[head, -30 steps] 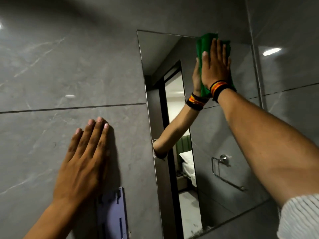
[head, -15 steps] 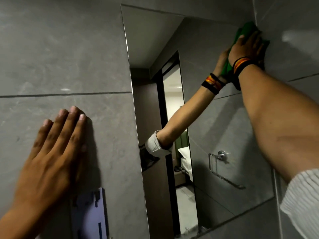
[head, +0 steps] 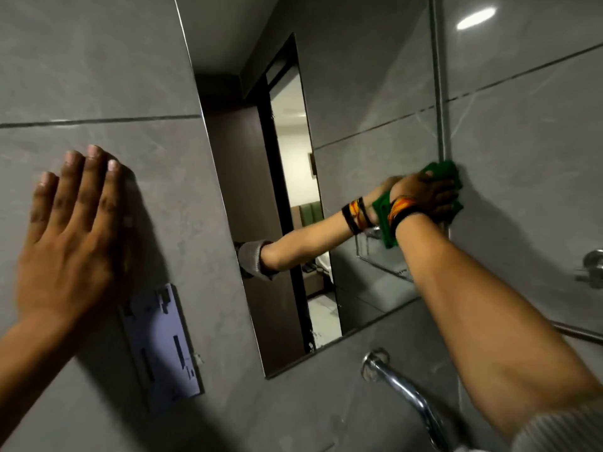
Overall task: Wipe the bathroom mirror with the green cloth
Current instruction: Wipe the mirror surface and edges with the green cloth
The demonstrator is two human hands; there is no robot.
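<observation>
The bathroom mirror is a tall frameless pane set in grey wall tiles. My right hand presses the green cloth flat against the glass at the mirror's right edge, about mid-height. Part of the cloth hangs below my wrist, which wears striped bands. The mirror reflects that arm, the cloth and a doorway. My left hand lies flat on the tiled wall to the left of the mirror, fingers spread, holding nothing.
A pale purple wall bracket is fixed to the tiles below my left hand. A chrome tap spout juts out under the mirror. A chrome fitting and a rail are mounted on the right wall.
My right hand has slid the cloth from the top of the mirror across to its right edge and down to mid-height. The left hand has stayed flat on the wall.
</observation>
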